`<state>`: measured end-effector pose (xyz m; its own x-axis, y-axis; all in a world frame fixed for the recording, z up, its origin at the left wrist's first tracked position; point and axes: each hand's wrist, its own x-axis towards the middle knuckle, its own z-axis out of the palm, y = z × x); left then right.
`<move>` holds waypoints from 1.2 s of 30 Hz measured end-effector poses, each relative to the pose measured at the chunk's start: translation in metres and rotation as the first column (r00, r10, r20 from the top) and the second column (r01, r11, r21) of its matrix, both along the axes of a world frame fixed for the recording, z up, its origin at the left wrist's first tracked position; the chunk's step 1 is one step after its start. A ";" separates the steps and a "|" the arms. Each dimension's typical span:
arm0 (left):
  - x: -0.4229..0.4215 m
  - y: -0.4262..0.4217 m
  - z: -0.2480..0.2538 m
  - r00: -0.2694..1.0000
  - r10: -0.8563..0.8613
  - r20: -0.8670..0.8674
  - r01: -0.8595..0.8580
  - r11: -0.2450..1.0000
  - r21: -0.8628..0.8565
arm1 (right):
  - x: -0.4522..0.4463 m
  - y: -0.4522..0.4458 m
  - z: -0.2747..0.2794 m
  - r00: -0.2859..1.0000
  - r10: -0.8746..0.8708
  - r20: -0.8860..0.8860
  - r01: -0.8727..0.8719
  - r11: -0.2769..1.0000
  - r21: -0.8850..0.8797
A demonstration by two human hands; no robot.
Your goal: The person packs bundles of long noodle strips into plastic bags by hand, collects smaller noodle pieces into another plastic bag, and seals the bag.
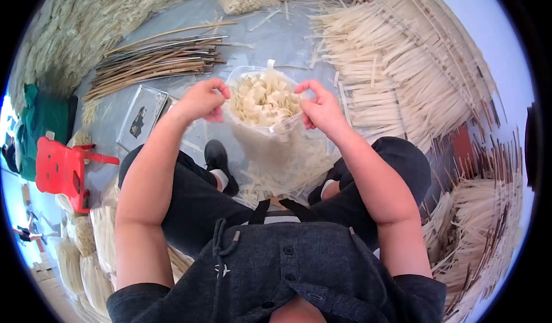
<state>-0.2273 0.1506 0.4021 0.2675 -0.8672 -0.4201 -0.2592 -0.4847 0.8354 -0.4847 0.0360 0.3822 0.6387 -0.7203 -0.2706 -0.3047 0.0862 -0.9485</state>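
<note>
A translucent plastic bin (265,130) stands on the floor between my knees, filled with curled pale strips (261,99) that look like thin shavings. My left hand (202,101) is beside the bin's left rim with its fingers curled inward. Across from it, my right hand (321,108) is by the right rim, index finger bent toward the bin and the other fingers curled. Anything pinched in either hand is too small or hidden to make out. One white strip (271,64) sticks up at the bin's far edge.
Brown sticks (161,61) lie in a bundle at the far left, near a shallow metal tray (142,113). A red plastic chair (60,168) stands left. Pale strips on sticks (397,64) are spread at right; more strips (477,219) lie nearer. Fibre heaps (86,24) line the back.
</note>
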 end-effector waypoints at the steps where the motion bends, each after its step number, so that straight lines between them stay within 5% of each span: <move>1: -0.002 -0.003 -0.004 0.995 0.037 -0.094 -0.039 0.999 -0.021 | 0.005 -0.002 0.008 1.000 0.014 0.001 -0.014 1.000 -0.008; 3: 0.003 -0.005 0.015 0.991 0.111 -0.075 -0.120 0.985 -0.127 | 0.014 -0.004 0.036 0.972 -0.009 0.233 0.027 0.997 -0.072; 8: 0.007 0.017 0.067 0.971 0.176 -0.163 -0.224 0.908 -0.354 | 0.004 0.004 0.069 0.939 -0.004 0.345 0.058 0.988 -0.146; 9: 0.009 0.020 0.060 0.994 0.081 -0.069 -0.095 0.968 -0.232 | 0.001 0.004 0.064 0.945 0.003 0.328 0.055 0.984 -0.167; 11: 0.011 0.021 0.033 0.992 -0.097 0.086 0.090 0.993 0.078 | -0.006 -0.007 0.019 0.988 0.128 -0.080 -0.141 0.974 -0.176; 12: 0.011 0.018 0.015 0.983 -0.138 0.123 0.119 0.982 0.147 | -0.006 -0.007 0.008 0.984 0.146 -0.101 -0.162 0.970 -0.182; 14: 0.006 0.014 -0.003 0.977 -0.155 0.143 0.123 0.969 0.214 | -0.002 -0.003 -0.005 0.823 0.202 -0.531 -0.484 0.740 -0.468; 18: -0.001 0.010 -0.005 0.980 -0.125 0.158 0.100 0.982 0.159 | 0.042 0.036 0.017 0.921 0.089 -0.379 -0.375 0.466 -0.802; 20: 0.001 0.010 -0.004 0.990 -0.079 0.120 0.060 0.987 0.149 | 0.066 0.058 0.013 0.901 0.334 -0.277 -0.390 0.342 -0.855; 23: 0.008 0.011 -0.004 0.998 -0.042 0.051 0.034 0.989 0.142 | 0.090 0.063 -0.022 0.847 0.439 -0.299 -0.441 0.265 -0.858; 24: 0.010 0.012 -0.004 0.998 -0.047 0.051 0.040 0.990 0.138 | 0.092 0.061 -0.020 0.843 0.446 -0.301 -0.444 0.260 -0.858; 26: 0.012 0.017 -0.009 0.998 -0.046 0.038 0.040 0.989 0.140 | 0.088 0.050 -0.018 0.890 0.354 -0.286 -0.448 0.569 -0.689; 27: 0.012 0.019 -0.010 0.999 -0.022 -0.024 0.024 0.992 0.124 | 0.086 0.042 -0.019 0.888 0.355 -0.293 -0.455 0.574 -0.681; 28: 0.013 0.018 -0.010 0.997 0.000 -0.082 0.009 0.995 0.104 | 0.085 0.030 -0.020 0.895 0.415 -0.167 -0.446 0.813 -0.374; 29: 0.013 0.018 -0.010 0.996 -0.006 -0.085 0.014 0.995 0.101 | 0.086 0.023 -0.020 0.910 0.414 -0.025 -0.414 0.910 -0.003; 33: 0.017 0.020 -0.007 0.988 0.012 -0.153 0.004 0.994 0.105 | 0.096 0.029 -0.021 0.923 0.333 -0.192 -0.362 0.922 -0.140; 35: 0.016 0.019 -0.005 0.986 0.001 -0.164 0.017 0.994 0.107 | 0.101 0.037 -0.026 0.780 0.490 -0.390 -0.625 0.652 -0.430; 36: 0.016 0.018 -0.005 0.987 -0.047 -0.151 0.064 0.992 0.109 | 0.104 0.039 -0.026 0.782 0.486 -0.389 -0.621 0.656 -0.430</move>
<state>-0.2116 0.1690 0.3972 0.1479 -0.8234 -0.5479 -0.1661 -0.5668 0.8069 -0.3807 0.0753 0.3564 0.9344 -0.3183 -0.1598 -0.3361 -0.6399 -0.6911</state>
